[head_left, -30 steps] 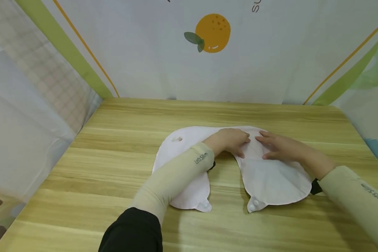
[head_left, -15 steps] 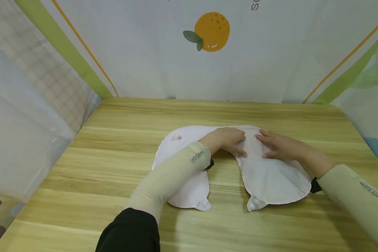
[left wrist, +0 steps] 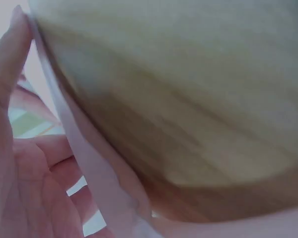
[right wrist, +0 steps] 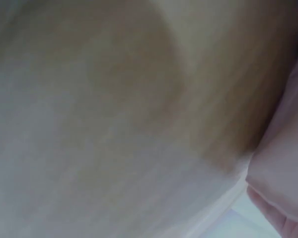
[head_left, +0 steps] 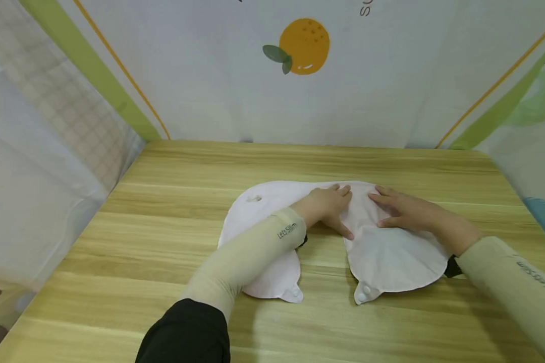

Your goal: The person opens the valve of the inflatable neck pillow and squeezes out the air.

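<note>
A pale pink U-shaped cloth bib (head_left: 397, 259) lies on the table with its two snap-button tabs towards me. My left hand (head_left: 329, 204) rests on its middle part near the inner curve, fingers spread and thumb stretched towards the right lobe. In the left wrist view, the bib's edge (left wrist: 99, 178) runs beside the fingers and thumb. My right hand (head_left: 409, 212) lies on the upper right lobe, its fingers extended and pointing left. The right forearm and hand hide the lobe's outer edge. My left forearm covers much of the left lobe. The right wrist view is blurred.
The wood-grain table (head_left: 163, 242) reaches back to a white curtain (head_left: 209, 75) printed with an orange. More hanging cloth borders the left and right sides. A small brownish mark (head_left: 254, 198) shows on the bib's upper left.
My left hand has shifted slightly left and its fingers have spread straighter, the thumb sliding down towards me. The right hand stays almost where it was, and the bib lies nearly unchanged.
</note>
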The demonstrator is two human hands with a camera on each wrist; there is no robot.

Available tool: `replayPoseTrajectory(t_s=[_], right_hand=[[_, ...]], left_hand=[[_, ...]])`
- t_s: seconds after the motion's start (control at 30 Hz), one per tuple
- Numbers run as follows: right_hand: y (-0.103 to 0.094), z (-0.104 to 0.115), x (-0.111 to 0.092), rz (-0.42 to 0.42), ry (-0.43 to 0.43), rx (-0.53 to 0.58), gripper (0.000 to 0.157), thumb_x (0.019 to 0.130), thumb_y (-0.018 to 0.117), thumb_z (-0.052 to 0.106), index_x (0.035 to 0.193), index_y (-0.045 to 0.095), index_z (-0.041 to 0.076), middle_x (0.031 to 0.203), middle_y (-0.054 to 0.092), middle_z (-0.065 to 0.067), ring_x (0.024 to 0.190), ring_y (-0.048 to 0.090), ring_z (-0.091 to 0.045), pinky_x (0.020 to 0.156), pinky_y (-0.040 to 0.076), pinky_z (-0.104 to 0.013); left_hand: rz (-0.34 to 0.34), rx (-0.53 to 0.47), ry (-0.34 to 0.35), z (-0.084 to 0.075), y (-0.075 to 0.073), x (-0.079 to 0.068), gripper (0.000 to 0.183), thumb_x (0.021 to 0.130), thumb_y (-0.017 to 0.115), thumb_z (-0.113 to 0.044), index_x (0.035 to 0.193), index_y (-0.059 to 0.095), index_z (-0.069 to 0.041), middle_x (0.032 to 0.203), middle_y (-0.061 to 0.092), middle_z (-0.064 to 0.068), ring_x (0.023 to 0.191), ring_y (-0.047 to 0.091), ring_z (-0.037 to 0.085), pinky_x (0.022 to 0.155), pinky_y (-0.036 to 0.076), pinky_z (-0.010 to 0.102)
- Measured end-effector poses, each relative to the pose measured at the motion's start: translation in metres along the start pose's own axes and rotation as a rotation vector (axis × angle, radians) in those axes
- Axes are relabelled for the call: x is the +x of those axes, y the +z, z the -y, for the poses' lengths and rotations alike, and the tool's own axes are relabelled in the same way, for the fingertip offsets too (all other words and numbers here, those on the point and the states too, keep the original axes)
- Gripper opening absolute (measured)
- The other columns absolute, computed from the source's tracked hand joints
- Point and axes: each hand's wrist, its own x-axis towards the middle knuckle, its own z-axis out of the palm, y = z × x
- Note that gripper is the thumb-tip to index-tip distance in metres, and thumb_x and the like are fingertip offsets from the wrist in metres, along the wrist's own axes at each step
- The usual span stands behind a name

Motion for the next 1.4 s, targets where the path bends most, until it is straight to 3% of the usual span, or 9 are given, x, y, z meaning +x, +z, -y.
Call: replayPoseTrajectory(t_s=[0.07,0.23,0.37,0.53,0.7,1.0,1.4], right_hand=[[0.0,-0.001,-0.001,-0.004,0.005,-0.023,0.08,0.09,0.071,0.036,0.15,0.037,-0.005,0.156,0.02,-0.039,0.142,0.022,-0.059,0.111,0.025,-0.071],[0.0,-0.001,-0.008,-0.025,0.032,-0.074,0.075,0.092,0.068,0.039,0.147,0.042,-0.005,0.156,0.025,-0.036,0.142,0.025,-0.056,0.111,0.027,-0.07],[0.003,0.004,-0.009,-0.048,0.014,-0.034,0.074,0.094,0.065,0.042,0.148,0.042,-0.002,0.157,0.026,-0.033,0.144,0.025,-0.055,0.111,0.026,-0.07],[0.005,0.01,-0.007,-0.047,0.033,-0.008,0.083,0.092,0.067,0.047,0.152,0.035,-0.001,0.16,0.021,-0.032,0.146,0.021,-0.054,0.113,0.024,-0.069],[0.007,0.011,-0.006,-0.03,0.073,-0.047,0.09,0.09,0.066,0.052,0.153,0.031,-0.002,0.162,0.016,-0.031,0.147,0.019,-0.052,0.114,0.023,-0.068],[0.008,0.009,-0.006,-0.01,0.082,-0.054,0.093,0.089,0.066,0.055,0.155,0.03,0.0,0.162,0.014,-0.031,0.146,0.016,-0.055,0.114,0.022,-0.07],[0.008,0.009,-0.008,-0.002,0.088,-0.059,0.093,0.09,0.064,0.056,0.156,0.027,0.002,0.163,0.012,-0.028,0.148,0.013,-0.054,0.114,0.021,-0.071]], left_hand=[[-0.02,-0.006,0.035,0.004,0.0,0.0,0.101,0.084,0.058,-0.073,0.16,0.019,-0.018,0.169,0.009,-0.001,0.156,0.013,0.02,0.121,0.032,0.047],[-0.133,-0.083,0.219,0.007,-0.004,0.007,0.065,0.098,0.057,-0.047,0.153,0.039,-0.018,0.163,0.033,0.002,0.15,0.031,0.016,0.122,0.03,0.033],[-0.166,-0.081,0.301,0.0,-0.007,0.014,0.059,0.099,0.057,-0.045,0.15,0.046,-0.019,0.159,0.04,-0.001,0.146,0.037,0.014,0.121,0.029,0.028],[-0.136,0.012,0.272,-0.011,-0.007,0.02,0.061,0.096,0.061,-0.049,0.148,0.047,-0.022,0.159,0.039,-0.005,0.146,0.037,0.012,0.12,0.033,0.031],[-0.09,0.069,0.206,-0.012,-0.006,0.02,0.069,0.095,0.061,-0.051,0.154,0.039,-0.023,0.164,0.03,-0.005,0.149,0.032,0.013,0.121,0.031,0.033],[-0.082,0.087,0.176,-0.001,-0.002,0.012,0.07,0.095,0.058,-0.052,0.155,0.036,-0.025,0.165,0.026,-0.006,0.151,0.029,0.019,0.121,0.032,0.038],[-0.092,0.038,0.14,0.014,0.002,0.003,0.067,0.095,0.059,-0.052,0.153,0.04,-0.025,0.164,0.028,-0.002,0.15,0.031,0.019,0.121,0.031,0.035]])
